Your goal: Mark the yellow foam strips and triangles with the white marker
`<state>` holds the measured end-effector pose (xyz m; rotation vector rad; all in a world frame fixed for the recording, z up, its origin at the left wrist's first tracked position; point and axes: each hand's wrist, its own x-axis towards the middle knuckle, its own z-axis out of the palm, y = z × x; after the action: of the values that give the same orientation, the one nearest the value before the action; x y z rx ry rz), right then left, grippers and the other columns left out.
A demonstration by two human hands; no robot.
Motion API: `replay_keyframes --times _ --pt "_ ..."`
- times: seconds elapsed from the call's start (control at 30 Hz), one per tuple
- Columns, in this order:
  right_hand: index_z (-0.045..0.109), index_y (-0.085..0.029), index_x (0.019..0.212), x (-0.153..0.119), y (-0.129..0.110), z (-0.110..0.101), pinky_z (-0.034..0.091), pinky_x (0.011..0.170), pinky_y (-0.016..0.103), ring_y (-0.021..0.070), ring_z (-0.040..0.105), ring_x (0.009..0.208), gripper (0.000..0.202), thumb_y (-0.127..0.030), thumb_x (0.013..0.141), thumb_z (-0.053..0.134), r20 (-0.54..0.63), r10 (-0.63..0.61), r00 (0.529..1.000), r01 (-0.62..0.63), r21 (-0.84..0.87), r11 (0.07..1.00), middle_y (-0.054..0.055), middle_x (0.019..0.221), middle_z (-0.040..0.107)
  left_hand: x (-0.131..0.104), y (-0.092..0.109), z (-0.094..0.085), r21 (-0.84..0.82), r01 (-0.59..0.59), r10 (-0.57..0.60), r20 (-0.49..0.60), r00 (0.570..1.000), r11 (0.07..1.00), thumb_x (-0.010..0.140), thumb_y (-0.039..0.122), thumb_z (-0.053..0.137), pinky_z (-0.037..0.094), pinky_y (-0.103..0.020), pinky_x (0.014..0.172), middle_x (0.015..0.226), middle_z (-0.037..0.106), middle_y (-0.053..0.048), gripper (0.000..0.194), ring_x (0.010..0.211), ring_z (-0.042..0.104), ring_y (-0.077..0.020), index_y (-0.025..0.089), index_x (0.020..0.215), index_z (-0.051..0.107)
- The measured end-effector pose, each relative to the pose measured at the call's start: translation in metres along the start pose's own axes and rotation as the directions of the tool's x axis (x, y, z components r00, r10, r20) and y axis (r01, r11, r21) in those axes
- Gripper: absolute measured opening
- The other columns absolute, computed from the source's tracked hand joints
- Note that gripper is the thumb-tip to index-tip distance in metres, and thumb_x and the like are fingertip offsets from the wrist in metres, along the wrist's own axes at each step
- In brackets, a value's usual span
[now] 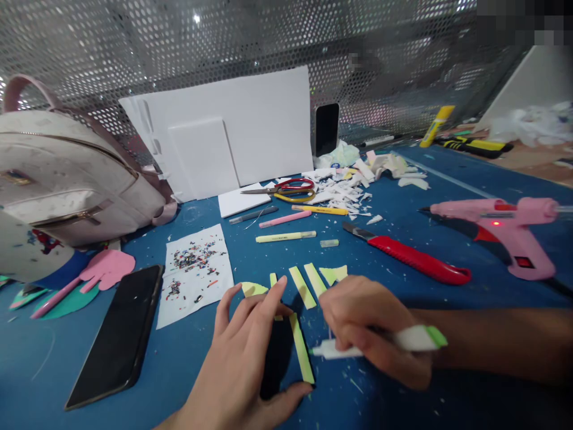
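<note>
My right hand [371, 328] is wrapped round a white marker [409, 339] with a green end. The marker's green tip touches or nearly touches the long edge of a yellow-green strip [301, 349] on the blue table. With thumb at the near end and fingers at the far end, my left hand [246, 352] keeps that strip in place. Beyond the hands lie two more pale green strips, one of them a slanted strip [302, 288]. A notched green piece [333, 274] and a rounded green piece [253, 289] lie close by, the latter partly behind my left fingers.
At the right lie a red-handled knife [412, 257] and a pink glue gun [501, 230], its red light lit. Behind are pens, scissors [290, 190], white scraps [340, 191] and standing white boards [268, 131]. Leftward are a phone [119, 334], a paper with shavings [194, 275] and a backpack [80, 173].
</note>
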<state>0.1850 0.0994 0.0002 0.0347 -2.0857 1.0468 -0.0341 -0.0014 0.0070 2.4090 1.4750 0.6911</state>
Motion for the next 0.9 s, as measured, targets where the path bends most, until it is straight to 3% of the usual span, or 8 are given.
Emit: replay_keyframes --times 0.13,0.27,0.37,0.43,0.53,0.67,0.9 --pt "0.056 -0.018 0.091 0.001 -0.001 -0.009 0.037 0.054 0.025 0.0116 0.048 0.055 0.026 -0.034 0.106 0.042 -0.184 0.18 0.966 -0.171 0.067 0.983 -0.002 0.066 0.051 0.004 -0.004 -0.007 0.095 0.018 -0.009 -0.088 0.996 0.995 0.09 0.03 0.066 0.004 -0.051 0.122 0.124 0.066 -0.007 0.089 0.12 0.057 -0.0262 0.021 0.16 0.011" --pt "0.054 -0.018 0.109 0.006 0.0 -0.009 0.047 0.063 0.026 0.0141 0.06 0.072 0.021 -0.037 0.107 0.044 -0.225 0.29 0.93 -0.279 0.08 0.957 0.002 0.085 0.059 0.006 -0.008 -0.008 0.084 0.077 -0.066 -0.127 0.99 0.993 0.092 0.028 0.062 0.005 -0.048 0.123 0.127 0.063 -0.007 0.085 0.126 0.052 -0.0256 0.021 0.16 0.011" --pt "0.056 -0.019 0.114 0.011 0.0 -0.008 0.046 0.07 0.028 0.0149 0.059 0.081 0.015 -0.021 0.1 0.05 -0.207 0.241 0.948 -0.261 -0.076 0.962 0.004 0.095 0.06 0.004 -0.008 -0.004 0.035 0.09 -0.086 -0.105 0.991 0.995 0.093 0.029 0.059 0.004 -0.046 0.123 0.128 0.063 -0.005 0.084 0.126 0.054 -0.0239 0.023 0.16 0.01" --pt "0.059 -0.018 0.105 0.012 -0.001 -0.008 0.043 0.069 0.028 0.0144 0.054 0.077 0.011 -0.017 0.095 0.052 -0.171 0.172 0.97 -0.198 -0.145 0.969 0.003 0.09 0.058 0.002 -0.007 -0.001 0.001 0.083 -0.083 -0.082 0.993 0.997 0.093 0.029 0.061 0.002 -0.047 0.123 0.128 0.063 -0.005 0.086 0.124 0.056 -0.0238 0.025 0.16 0.008" --pt "0.055 -0.017 0.085 0.012 -0.002 -0.009 0.038 0.063 0.027 0.0129 0.047 0.067 0.014 -0.021 0.096 0.047 -0.074 0.133 0.988 -0.142 -0.137 0.98 0.0 0.074 0.052 -0.001 -0.005 0.001 -0.035 0.054 -0.056 -0.04 0.998 0.998 0.088 0.031 0.07 0.0 -0.046 0.123 0.128 0.065 -0.004 0.099 0.123 0.058 -0.0247 0.025 0.161 0.003" --pt "0.052 -0.018 0.074 0.01 -0.001 -0.007 0.033 0.058 0.026 0.0104 0.043 0.057 0.025 -0.024 0.098 0.045 0.049 0.182 0.982 -0.165 -0.239 0.957 -0.003 0.065 0.051 -0.004 -0.004 0.001 -0.049 0.033 -0.034 -0.008 0.999 0.998 0.082 0.03 0.08 -0.004 -0.044 0.122 0.126 0.067 -0.004 0.112 0.122 0.059 -0.0261 0.025 0.161 0.001" --pt "0.06 -0.018 0.076 0.01 0.003 -0.005 0.032 0.058 0.024 0.0104 0.048 0.059 0.03 -0.033 0.101 0.055 0.058 0.223 0.973 -0.192 -0.33 0.924 -0.003 0.066 0.057 -0.002 -0.001 0.0 -0.056 0.04 -0.039 0.015 0.999 0.998 0.079 0.027 0.083 -0.006 -0.043 0.121 0.127 0.067 -0.003 0.117 0.124 0.058 -0.0265 0.026 0.161 0.0"
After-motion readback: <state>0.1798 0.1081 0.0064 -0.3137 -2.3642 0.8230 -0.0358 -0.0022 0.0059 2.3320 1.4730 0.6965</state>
